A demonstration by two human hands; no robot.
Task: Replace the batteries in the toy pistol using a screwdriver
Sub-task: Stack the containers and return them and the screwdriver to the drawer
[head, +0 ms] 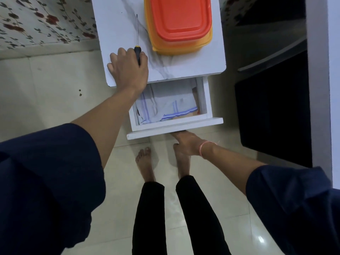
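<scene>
Filling twelve o'clock, a white marble-patterned cabinet top (119, 34) carries a red-lidded orange plastic tub (181, 24), cropped above. Under the front of the open white drawer (174, 124), the right hand (185, 142) has its fingers hidden; grip unreadable. At eleven o'clock the left hand (128, 69) curls round the black, yellow-collared handle of a slim steel screwdriver (137, 51) lying there.
</scene>
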